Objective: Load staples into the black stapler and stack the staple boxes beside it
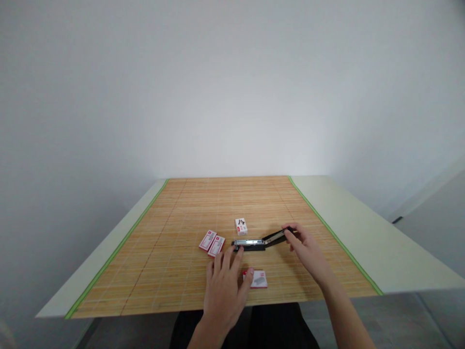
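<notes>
The right hand [307,249] has a fingertip grip on the raised top arm of the opened stapler [259,242]; the left hand [225,281], fingers spread and holding nothing, presses its base at the worktop's centre. If the fingertips slip, the sprung arm may snap shut on them. A staple box [258,279] touches the left thumb at 3 o'clock and could be nudged. Two boxes [212,242] lie at 11 o'clock, one box [240,226] at 12. The bamboo mat [181,203] beyond is open; the near edge is close.

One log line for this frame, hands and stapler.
left hand: fingertips on opened stapler base | right hand: lifting its top arm | four staple boxes around | bamboo mat
</notes>
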Available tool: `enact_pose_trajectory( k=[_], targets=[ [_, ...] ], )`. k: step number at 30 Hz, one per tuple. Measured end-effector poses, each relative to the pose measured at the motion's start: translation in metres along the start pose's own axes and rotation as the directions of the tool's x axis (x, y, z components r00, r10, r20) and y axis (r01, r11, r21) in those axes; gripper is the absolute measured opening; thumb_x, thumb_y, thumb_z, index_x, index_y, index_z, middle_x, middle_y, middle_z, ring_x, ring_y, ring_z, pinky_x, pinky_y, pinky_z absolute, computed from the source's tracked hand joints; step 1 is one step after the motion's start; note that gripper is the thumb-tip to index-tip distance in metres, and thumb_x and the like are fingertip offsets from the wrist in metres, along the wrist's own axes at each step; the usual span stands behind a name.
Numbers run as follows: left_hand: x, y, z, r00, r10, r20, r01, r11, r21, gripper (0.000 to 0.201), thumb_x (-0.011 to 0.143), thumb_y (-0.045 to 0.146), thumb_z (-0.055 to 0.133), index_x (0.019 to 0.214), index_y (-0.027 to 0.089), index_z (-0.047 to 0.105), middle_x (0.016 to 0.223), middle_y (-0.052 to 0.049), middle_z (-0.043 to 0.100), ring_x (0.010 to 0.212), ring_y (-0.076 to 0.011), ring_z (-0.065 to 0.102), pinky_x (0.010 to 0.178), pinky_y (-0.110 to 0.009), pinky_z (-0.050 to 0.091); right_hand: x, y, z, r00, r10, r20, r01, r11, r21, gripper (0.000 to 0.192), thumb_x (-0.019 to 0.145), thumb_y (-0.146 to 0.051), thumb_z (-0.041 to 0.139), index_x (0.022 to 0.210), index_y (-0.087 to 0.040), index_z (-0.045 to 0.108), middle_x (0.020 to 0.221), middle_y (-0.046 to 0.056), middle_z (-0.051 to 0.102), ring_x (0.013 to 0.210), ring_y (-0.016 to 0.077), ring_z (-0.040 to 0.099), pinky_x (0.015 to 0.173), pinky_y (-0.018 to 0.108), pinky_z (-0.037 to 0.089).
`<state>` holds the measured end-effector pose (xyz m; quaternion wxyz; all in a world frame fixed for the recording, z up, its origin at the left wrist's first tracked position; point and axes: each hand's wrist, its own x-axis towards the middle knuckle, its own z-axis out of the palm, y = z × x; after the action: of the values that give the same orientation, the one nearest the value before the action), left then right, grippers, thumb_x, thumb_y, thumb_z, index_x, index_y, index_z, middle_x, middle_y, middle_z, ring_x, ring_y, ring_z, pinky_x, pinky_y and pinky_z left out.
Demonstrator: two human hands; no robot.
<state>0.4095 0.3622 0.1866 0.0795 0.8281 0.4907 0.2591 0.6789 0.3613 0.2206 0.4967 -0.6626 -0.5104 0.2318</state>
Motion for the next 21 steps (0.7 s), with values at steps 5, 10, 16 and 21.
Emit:
enact_pose_trajectory(
  k=[5,10,16,21],
  targets=[
    [-0.002,-0.002,-0.002,1.0,-0.001,-0.009,0.0,0.999,-0.045,0.051,0.1,0.04,0.055,0.15,0.036,0.049,0.152,-0.004,0.053,0.138,-0.0305,0.047,0.114,-0.053,0.04,-0.022,0.026,-0.007,0.994,0.071,-0.087,-0.072,0.997,-0.006,0.051,0.092,-0.062,0.056,0.123,-0.022,0.066,0.099,0.008,0.07,0.083,0.0242,0.066,0.07,0.037,0.056],
    [-0.007,-0.007,-0.014,1.0,-0.001,-0.001,0.0,0.985,-0.175,0.047,0.092,0.042,0.067,0.137,0.03,0.058,0.139,-0.008,0.058,0.131,-0.0291,0.053,0.112,-0.047,0.045,-0.066,0.011,0.002,0.957,0.118,-0.264,-0.11,0.993,0.045,0.05,0.093,-0.063,0.056,0.124,-0.024,0.06,0.101,0.01,0.067,0.081,0.023,0.065,0.062,0.033,0.053],
    [0.004,-0.007,-0.026,0.961,0.172,0.216,-0.108,0.954,-0.279,0.027,0.085,0.03,0.077,0.11,0.032,0.068,0.113,-0.002,0.067,0.111,-0.0245,0.061,0.097,-0.038,0.051,-0.103,-0.007,0.039,0.718,0.398,0.571,-0.6,0.769,0.218,0.059,0.085,-0.077,0.055,0.11,-0.024,0.053,0.066,-0.005,0.06,0.034,0.0071,0.041,0.033,0.018,0.025],
    [0.011,-0.012,-0.019,0.962,0.172,0.212,-0.093,0.936,-0.34,0.031,0.083,0.028,0.081,0.111,0.033,0.07,0.113,0.0,0.067,0.112,-0.0224,0.06,0.097,-0.035,0.05,-0.098,-0.019,0.041,0.68,0.429,0.594,-0.667,0.699,0.259,0.056,0.084,-0.074,0.058,0.11,-0.025,0.05,0.059,-0.01,0.055,0.029,0.0045,0.035,0.031,0.015,0.016]
  ],
)
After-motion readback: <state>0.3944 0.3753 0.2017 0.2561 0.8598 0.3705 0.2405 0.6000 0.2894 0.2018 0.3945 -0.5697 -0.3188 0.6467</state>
